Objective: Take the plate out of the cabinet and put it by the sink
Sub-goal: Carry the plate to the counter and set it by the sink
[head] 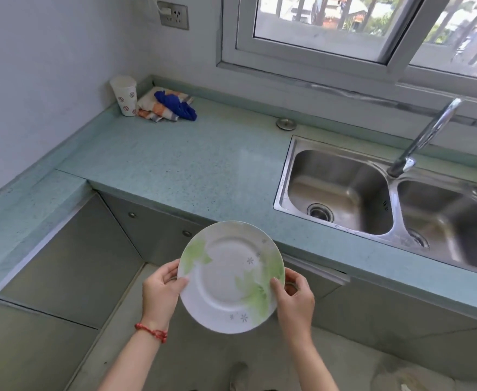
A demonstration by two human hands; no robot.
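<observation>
Left thumb lies over the near-left rim of the plate [230, 276], remaining fingers curled beneath it; the left hand [161, 292] is closed on the rim. The right hand [295, 299] mirrors this: thumb pressed on the right rim over the green leaf print, fingers wrapped under. Both grips look firm, and the plate is carried face up, roughly level, tilted slightly toward the viewer.

The plate is clear of the cabinet and held in the air in front of the counter edge, below and left of the sink [283, 193]. Judged step: transport, with the removal done and the set-down not yet done.

The next move calls for lifting the plate above the countertop [175, 165] lip, carrying it forward and right, and lowering it flat on the bare stretch just left of the sink's rim, releasing only once it is seated.

Surroundings: a paper cup [125, 95] and a folded cloth [163, 107] sit in the far left corner, well apart from the landing area. A round metal cap [286, 123] lies behind the sink, and the faucet [426, 136] arches over the basins. Nothing obstructs the path; the counter's front edge is the one point where the rim could catch.
</observation>
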